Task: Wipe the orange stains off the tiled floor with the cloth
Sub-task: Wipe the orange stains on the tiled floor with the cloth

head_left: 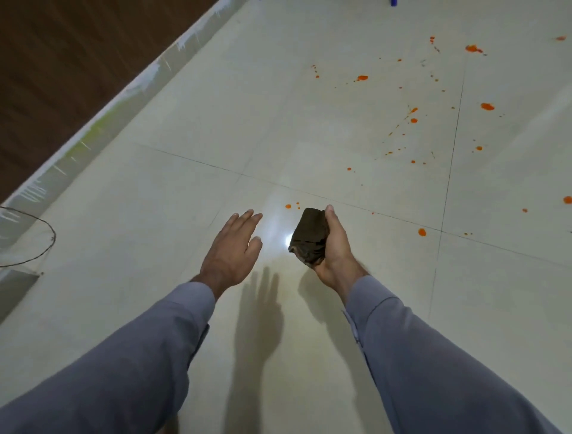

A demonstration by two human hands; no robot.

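My right hand [335,247] grips a bunched dark brown cloth [309,238], held above the pale tiled floor [216,124]. My left hand [235,247] hovers beside it, palm down with fingers straight, holding nothing. Orange stains are scattered over the tiles ahead and to the right: a small spot [288,206] just beyond the cloth, a larger one [422,232] to the right, and several blots farther off such as the one [487,106] at the upper right. Both hands cast shadows on the floor below them.
A dark brown wall with a pale skirting strip [93,130] runs diagonally along the left. A thin wire [46,244] loops over the floor at the left edge. A small blue object [393,2] shows at the top edge.
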